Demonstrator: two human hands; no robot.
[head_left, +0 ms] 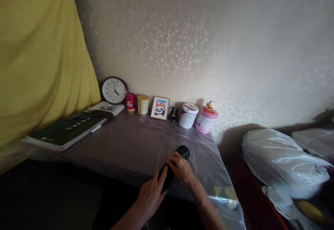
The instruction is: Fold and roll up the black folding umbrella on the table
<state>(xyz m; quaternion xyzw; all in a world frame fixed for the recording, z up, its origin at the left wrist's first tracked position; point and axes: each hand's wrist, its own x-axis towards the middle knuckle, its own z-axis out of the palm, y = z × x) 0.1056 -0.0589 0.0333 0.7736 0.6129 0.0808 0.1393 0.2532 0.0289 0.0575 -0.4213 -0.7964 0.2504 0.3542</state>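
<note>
Through the head view I see both hands on a long, matt-black, rounded object [169, 177], perhaps a folded umbrella, lying slantwise at the near edge of a grey-brown table [125, 139] under a clear, creased plastic sheet [208, 160]. My right hand [181, 168] has its fingers curled over the middle, with the rounded far end poking out beyond them. My left hand [151, 192] is closed about the near end, thumb below and fingers along the side.

My main worry is that near end: it sits by the table's edge, over darkness, so a slack left grip could let it drop. The sheet looks slick, and pushing down unevenly could make the object skid or drag the plastic. Beyond the grip stand a white lidded tub [188, 117] and a pink-and-white tub [205, 123] topped by a small gold-and-white cat figurine [210, 106]; a careless forward swing could knock that figurine off its perch.
</note>
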